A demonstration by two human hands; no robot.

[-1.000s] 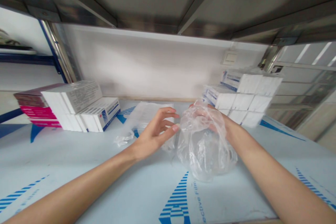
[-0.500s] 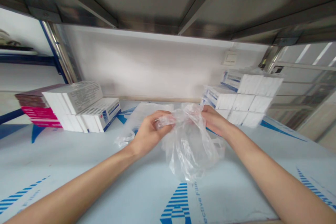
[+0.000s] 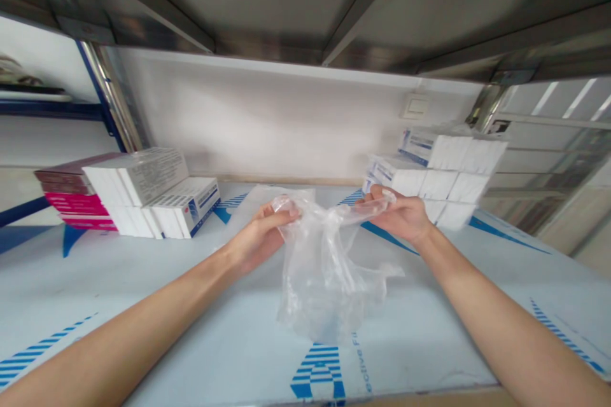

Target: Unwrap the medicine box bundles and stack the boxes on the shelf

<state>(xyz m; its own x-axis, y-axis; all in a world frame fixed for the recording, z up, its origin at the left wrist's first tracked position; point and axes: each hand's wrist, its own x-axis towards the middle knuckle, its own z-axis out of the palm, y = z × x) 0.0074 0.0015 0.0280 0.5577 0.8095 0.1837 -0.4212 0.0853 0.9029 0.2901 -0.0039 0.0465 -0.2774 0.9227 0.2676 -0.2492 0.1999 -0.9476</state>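
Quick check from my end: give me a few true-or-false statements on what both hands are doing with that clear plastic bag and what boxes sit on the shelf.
1. Both hands grip the clear, crumpled plastic bag at its top. True: the left hand and the right hand each pinch an upper edge.
2. The bag lies flat on the shelf. False: it hangs between the hands above the pale shelf surface with blue print.
3. The pink flat boxes are stacked at the far left. True.
4. The white boxes with blue markings on the right are held by the right hand. False: they sit stacked behind it.
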